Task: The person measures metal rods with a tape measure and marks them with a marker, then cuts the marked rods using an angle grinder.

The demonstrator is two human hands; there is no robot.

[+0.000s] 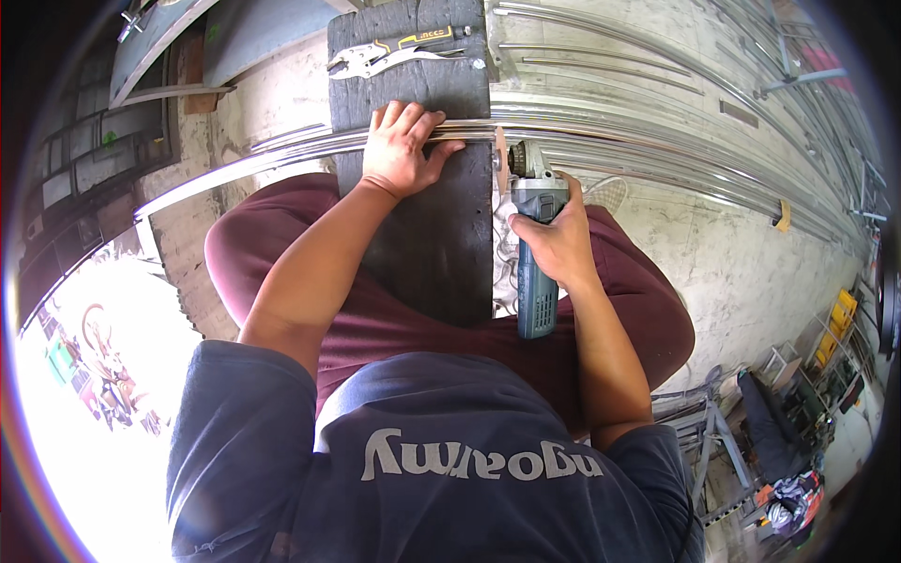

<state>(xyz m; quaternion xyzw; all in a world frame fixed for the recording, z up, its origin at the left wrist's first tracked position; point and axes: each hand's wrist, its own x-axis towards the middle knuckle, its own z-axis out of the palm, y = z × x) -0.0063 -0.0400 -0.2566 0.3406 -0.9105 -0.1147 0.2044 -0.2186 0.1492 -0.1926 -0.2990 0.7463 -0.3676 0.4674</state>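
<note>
Across a dark wooden plank [413, 239] lies a bundle of shiny metal rods [282, 155], running out to both sides. My left hand [405, 145] rests over the rods on the plank, its fingers wrapped round them. In my right hand [563, 239] is a blue-green angle grinder [539, 272], gripped by its body with the head pointing away from me. The grinder's thin brownish disc [501, 159] stands edge-on beside the plank's right edge, at the rods. Whether the disc touches them or spins, I cannot tell. Locking pliers [399, 53] lie at the plank's far end.
More long metal rods [657, 141] stretch over the concrete floor to the right, with several others farther back. A short flat metal piece [739, 114] lies among them. Metal frames and tools clutter the lower right. A grey panel [253, 42] stands at the far left.
</note>
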